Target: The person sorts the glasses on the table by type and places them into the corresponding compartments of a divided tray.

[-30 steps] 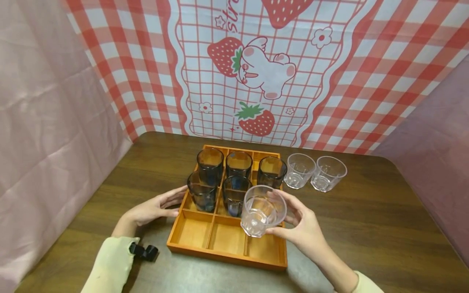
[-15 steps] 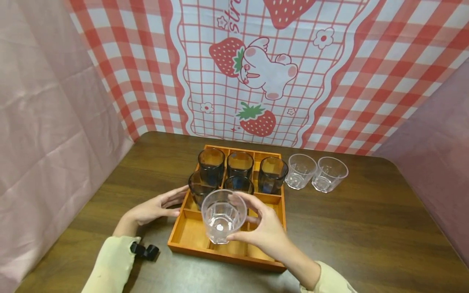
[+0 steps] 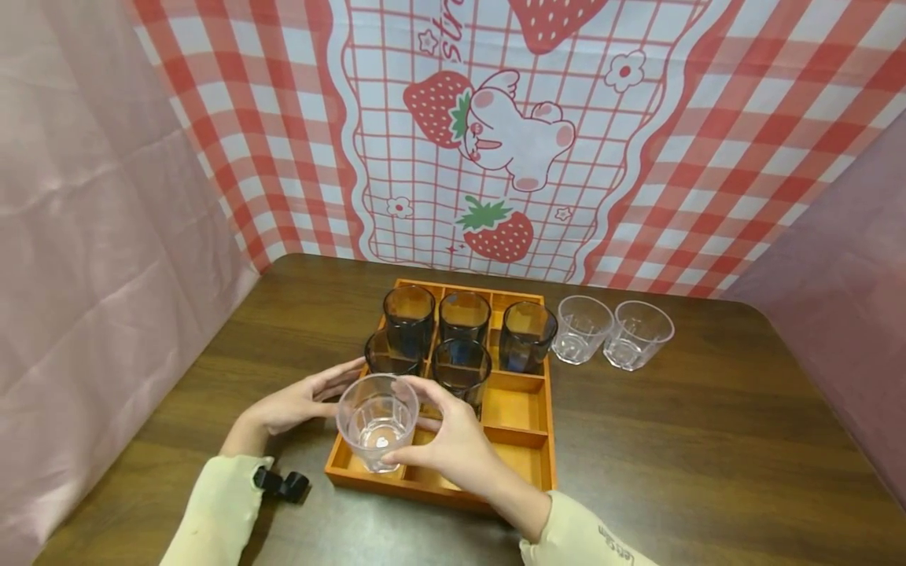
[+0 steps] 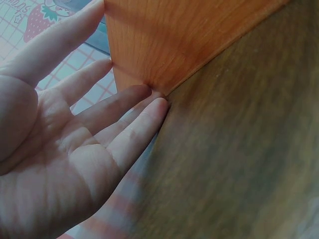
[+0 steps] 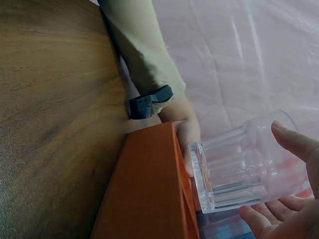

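My right hand (image 3: 453,440) holds a clear plastic cup (image 3: 378,424) by its side, thumb in front and fingers behind. The cup is upright over the near left compartment of a divided wooden box (image 3: 396,486). In the right wrist view the cup's base (image 5: 202,177) is close to the rim of the box wall (image 5: 144,184); whether they touch I cannot tell. Extended fingers of my left hand (image 3: 300,401) touch the box's left side, as the left wrist view shows against the orange wall (image 4: 174,40). Several dark tinted cups (image 3: 460,365) stand in the farther compartments.
Two clear cups, one (image 3: 583,330) beside the other (image 3: 637,334), stand on the brown wooden table (image 3: 694,440) right of the box. Behind it hangs a checked strawberry cloth (image 3: 495,236). A black strap (image 3: 281,483) is on my left wrist.
My right hand has carried the clear cup leftward, from the box's right side to above its near left compartment. My left hand has stayed at the box's left side.
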`<state>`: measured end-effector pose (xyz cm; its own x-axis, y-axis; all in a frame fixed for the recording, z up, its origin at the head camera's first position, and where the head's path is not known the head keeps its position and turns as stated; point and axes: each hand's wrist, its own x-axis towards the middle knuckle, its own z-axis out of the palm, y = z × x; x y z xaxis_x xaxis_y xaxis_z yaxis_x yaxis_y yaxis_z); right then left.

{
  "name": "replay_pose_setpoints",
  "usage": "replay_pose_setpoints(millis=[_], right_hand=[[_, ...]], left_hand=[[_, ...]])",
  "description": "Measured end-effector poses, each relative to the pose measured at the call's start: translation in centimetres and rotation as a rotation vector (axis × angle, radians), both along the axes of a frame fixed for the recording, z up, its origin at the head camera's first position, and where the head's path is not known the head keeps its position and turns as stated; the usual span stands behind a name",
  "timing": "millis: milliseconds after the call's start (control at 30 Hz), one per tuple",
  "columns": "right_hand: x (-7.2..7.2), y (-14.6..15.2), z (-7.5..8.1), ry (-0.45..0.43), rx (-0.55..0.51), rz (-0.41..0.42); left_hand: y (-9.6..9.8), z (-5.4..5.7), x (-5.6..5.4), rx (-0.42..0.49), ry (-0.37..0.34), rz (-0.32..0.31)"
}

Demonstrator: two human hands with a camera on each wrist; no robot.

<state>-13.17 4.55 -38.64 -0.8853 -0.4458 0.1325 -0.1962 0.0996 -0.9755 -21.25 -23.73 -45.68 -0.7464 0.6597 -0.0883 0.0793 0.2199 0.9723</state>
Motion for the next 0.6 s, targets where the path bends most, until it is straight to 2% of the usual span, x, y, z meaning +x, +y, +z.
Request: replay_pose_setpoints(millis=[400,600], right_hand=[[-0.2,-0.7,-0.9,0.026,0.026,-0.008],[-0.1,-0.9,-1.3,0.022,0.074,-0.023]], left_hand=[[-0.2,0.1,0.0,0.0,0.004,-0.004],[0.0,0.2,0.0,-0.007,-0.006,-0.002]])
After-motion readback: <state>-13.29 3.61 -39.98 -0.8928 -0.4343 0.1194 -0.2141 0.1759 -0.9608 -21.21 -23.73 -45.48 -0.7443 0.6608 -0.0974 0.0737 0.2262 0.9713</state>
